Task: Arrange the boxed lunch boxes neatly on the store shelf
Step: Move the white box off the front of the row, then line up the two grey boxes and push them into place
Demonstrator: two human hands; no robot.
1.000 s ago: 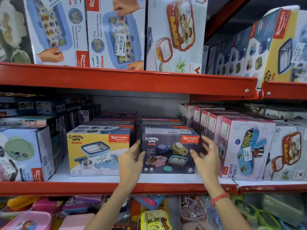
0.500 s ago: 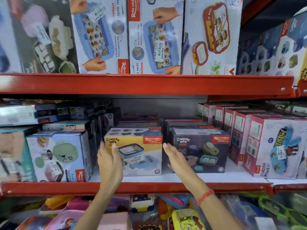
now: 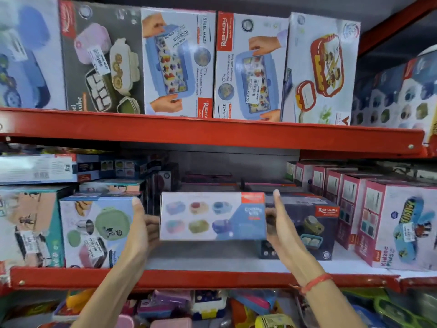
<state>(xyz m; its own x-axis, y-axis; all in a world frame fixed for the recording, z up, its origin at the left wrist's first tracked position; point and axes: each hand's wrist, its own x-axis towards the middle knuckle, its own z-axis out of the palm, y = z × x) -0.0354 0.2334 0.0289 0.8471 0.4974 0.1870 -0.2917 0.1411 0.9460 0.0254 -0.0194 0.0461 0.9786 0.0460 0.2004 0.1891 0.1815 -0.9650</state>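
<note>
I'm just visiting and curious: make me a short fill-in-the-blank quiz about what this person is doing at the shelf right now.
1. The lifted box is gripped by ____ hands, the left hand and the right hand, one at each end.
2. The shelf rail below the box is coloured ____.
3. A thin red band sits on the ____ wrist.
4. The dark box stands to the ____ of the lifted box.

Missing words: two; red; right; right

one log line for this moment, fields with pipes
left hand on box left end | right hand on right end | box lifted off middle shelf | tilted toward camera
</note>
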